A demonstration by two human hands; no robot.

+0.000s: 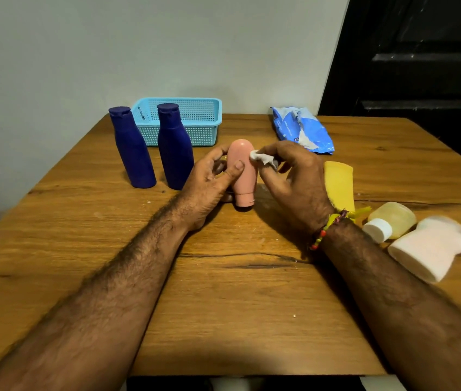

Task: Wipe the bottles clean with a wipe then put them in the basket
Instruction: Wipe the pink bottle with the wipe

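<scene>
While my left hand [213, 176] curls round the pink bottle [243, 176], thumb across its front, I hold it cap-down just above the table [223, 277] near the middle. My right hand [288, 176] pinches a crumpled wipe [261, 157] against the bottle's upper side. Smooth plastic like this looks light, stiff and probably slippery once damp, so the narrower waist seems the safest hold. Behind stand two blue bottles [175, 148] before the basket [195, 119]; three more bottles [339, 184] lie at my right.

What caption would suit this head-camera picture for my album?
Left hand holds a pink bottle while the right hand rubs it with a white wipe.
</scene>
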